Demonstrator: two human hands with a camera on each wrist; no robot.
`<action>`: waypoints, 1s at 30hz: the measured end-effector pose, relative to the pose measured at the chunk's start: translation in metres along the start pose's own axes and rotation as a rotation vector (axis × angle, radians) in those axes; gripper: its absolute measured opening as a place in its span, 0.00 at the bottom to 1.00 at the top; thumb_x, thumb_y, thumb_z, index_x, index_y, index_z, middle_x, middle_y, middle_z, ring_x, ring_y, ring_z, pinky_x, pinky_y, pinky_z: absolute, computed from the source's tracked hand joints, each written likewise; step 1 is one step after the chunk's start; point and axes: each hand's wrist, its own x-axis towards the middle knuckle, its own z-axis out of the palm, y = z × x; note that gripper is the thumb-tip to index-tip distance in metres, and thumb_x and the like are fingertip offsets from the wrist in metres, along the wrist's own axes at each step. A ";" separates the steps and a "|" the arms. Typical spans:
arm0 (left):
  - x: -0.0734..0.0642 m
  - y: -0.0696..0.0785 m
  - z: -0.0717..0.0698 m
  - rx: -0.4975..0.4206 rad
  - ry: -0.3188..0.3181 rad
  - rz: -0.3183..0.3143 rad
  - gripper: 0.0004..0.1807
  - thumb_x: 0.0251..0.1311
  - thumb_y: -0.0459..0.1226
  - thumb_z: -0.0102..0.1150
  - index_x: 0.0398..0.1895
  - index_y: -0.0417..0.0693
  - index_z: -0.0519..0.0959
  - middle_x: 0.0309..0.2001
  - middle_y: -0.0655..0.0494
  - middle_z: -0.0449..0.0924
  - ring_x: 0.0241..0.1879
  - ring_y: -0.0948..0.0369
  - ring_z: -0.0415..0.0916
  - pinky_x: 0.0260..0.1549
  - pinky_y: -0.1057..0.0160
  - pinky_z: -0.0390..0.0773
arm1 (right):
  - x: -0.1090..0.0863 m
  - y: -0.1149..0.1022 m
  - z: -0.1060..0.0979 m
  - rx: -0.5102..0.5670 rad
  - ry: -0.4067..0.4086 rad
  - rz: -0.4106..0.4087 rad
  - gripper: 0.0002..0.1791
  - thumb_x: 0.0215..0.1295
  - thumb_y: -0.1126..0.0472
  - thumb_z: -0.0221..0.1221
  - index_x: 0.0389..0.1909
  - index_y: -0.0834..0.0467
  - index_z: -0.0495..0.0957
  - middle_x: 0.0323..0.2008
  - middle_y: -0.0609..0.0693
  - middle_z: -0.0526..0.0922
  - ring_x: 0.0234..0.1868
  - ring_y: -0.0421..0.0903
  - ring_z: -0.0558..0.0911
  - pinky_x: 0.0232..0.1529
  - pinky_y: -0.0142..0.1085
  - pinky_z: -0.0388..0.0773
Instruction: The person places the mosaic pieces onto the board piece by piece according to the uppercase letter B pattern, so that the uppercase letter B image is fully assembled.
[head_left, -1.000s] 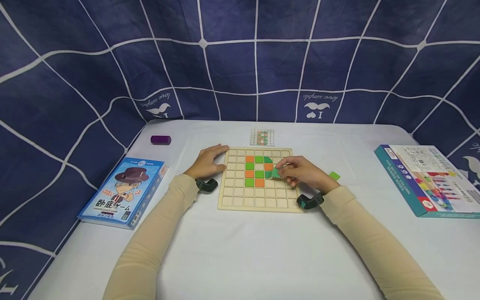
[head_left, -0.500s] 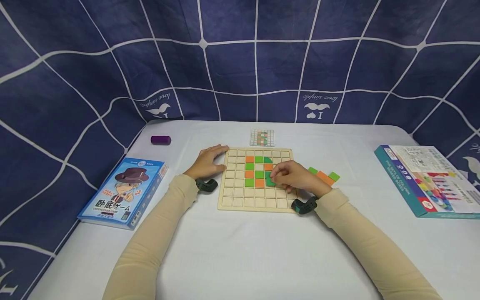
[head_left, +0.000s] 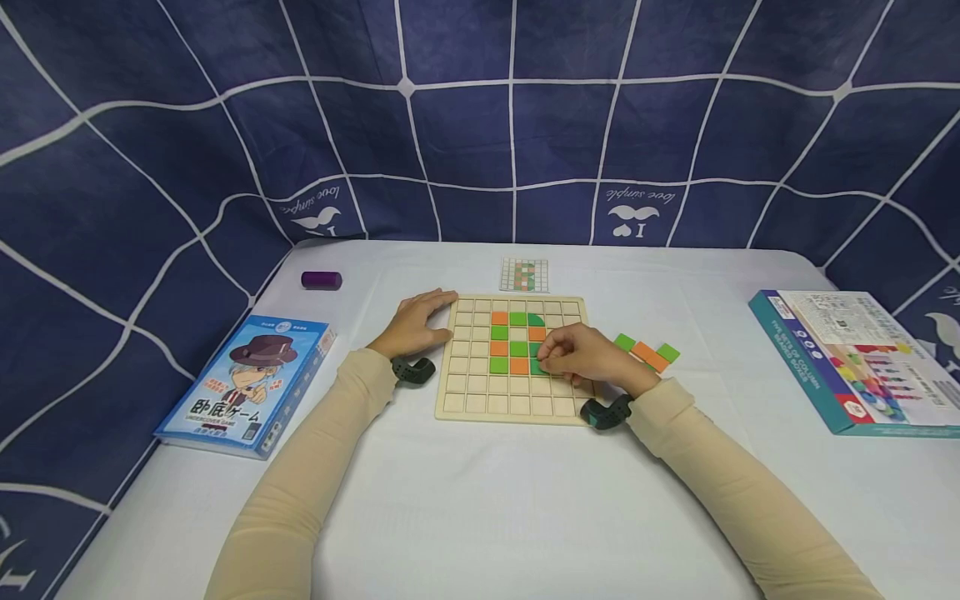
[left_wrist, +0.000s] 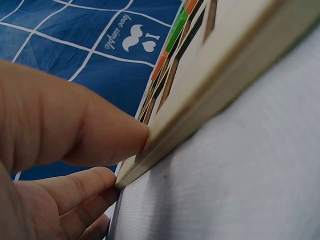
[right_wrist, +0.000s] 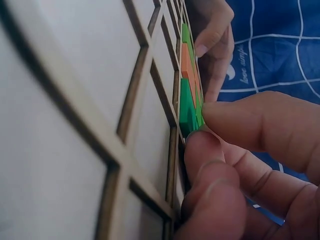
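A wooden grid board (head_left: 497, 407) lies on the white table, with green and orange square tiles (head_left: 498, 349) set in its middle cells. My right hand (head_left: 588, 354) bends over the board. Its thumb and fingertips pinch a dark green tile (right_wrist: 187, 107) in a cell at the lower right of the pattern; the fingers partly cover it. To the left, my left hand (head_left: 412, 327) rests against the board's left edge. In the left wrist view, the thumb (left_wrist: 107, 132) touches the board's side while the extended fingers reach its corner.
Behind the board lies a small pattern card (head_left: 524, 274). Loose green and orange tiles (head_left: 649, 356) lie right of it, partly behind the right hand. A blue game box (head_left: 247, 383) and a purple cylinder (head_left: 321, 281) are at left, a teal-edged box (head_left: 862, 358) at right.
My right hand has moved slightly left and lowered the dark green tile from above the board into a cell. More loose tiles show beside the wrist. The left hand has stayed put.
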 end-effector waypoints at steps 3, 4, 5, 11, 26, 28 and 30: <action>0.000 0.000 0.000 0.004 0.000 0.000 0.41 0.61 0.36 0.63 0.80 0.35 0.68 0.81 0.40 0.66 0.84 0.45 0.54 0.83 0.44 0.47 | 0.000 0.000 0.000 0.002 -0.002 -0.009 0.07 0.73 0.66 0.67 0.45 0.66 0.84 0.27 0.48 0.79 0.22 0.40 0.74 0.21 0.28 0.74; 0.000 0.000 0.000 0.005 -0.001 0.001 0.41 0.61 0.36 0.63 0.80 0.35 0.68 0.81 0.40 0.66 0.84 0.45 0.54 0.83 0.44 0.47 | 0.000 0.000 0.000 0.005 -0.002 -0.009 0.07 0.73 0.66 0.67 0.45 0.66 0.84 0.27 0.48 0.79 0.22 0.41 0.74 0.21 0.28 0.74; 0.000 0.000 0.000 0.007 0.000 0.001 0.41 0.61 0.36 0.63 0.80 0.35 0.68 0.81 0.40 0.66 0.84 0.45 0.54 0.83 0.44 0.47 | 0.000 0.000 -0.001 0.006 -0.004 -0.012 0.07 0.73 0.66 0.67 0.46 0.66 0.84 0.27 0.48 0.79 0.22 0.41 0.74 0.21 0.28 0.74; 0.001 -0.001 0.000 0.007 -0.002 0.001 0.41 0.61 0.37 0.63 0.80 0.35 0.68 0.81 0.41 0.66 0.84 0.45 0.54 0.83 0.44 0.46 | -0.001 0.006 -0.004 0.046 -0.019 -0.022 0.10 0.75 0.66 0.63 0.50 0.68 0.85 0.30 0.51 0.82 0.24 0.42 0.75 0.24 0.29 0.76; 0.000 -0.001 -0.001 0.014 -0.009 -0.010 0.41 0.63 0.37 0.63 0.81 0.35 0.67 0.81 0.40 0.65 0.84 0.44 0.53 0.84 0.44 0.45 | -0.046 0.030 -0.048 0.145 0.097 -0.065 0.16 0.79 0.62 0.62 0.58 0.70 0.81 0.35 0.59 0.82 0.27 0.44 0.77 0.28 0.33 0.78; 0.000 -0.001 0.000 0.009 -0.008 -0.008 0.41 0.63 0.36 0.63 0.80 0.35 0.67 0.81 0.40 0.65 0.84 0.44 0.53 0.84 0.44 0.45 | -0.055 0.035 -0.055 0.137 0.139 -0.052 0.18 0.79 0.61 0.62 0.60 0.70 0.80 0.33 0.58 0.82 0.27 0.44 0.77 0.28 0.34 0.77; 0.001 0.000 0.000 0.008 -0.006 -0.004 0.41 0.63 0.36 0.63 0.80 0.35 0.67 0.81 0.40 0.66 0.84 0.44 0.53 0.84 0.44 0.45 | -0.063 0.041 -0.061 0.131 0.175 -0.044 0.19 0.80 0.60 0.62 0.61 0.70 0.79 0.32 0.57 0.81 0.28 0.44 0.77 0.27 0.34 0.77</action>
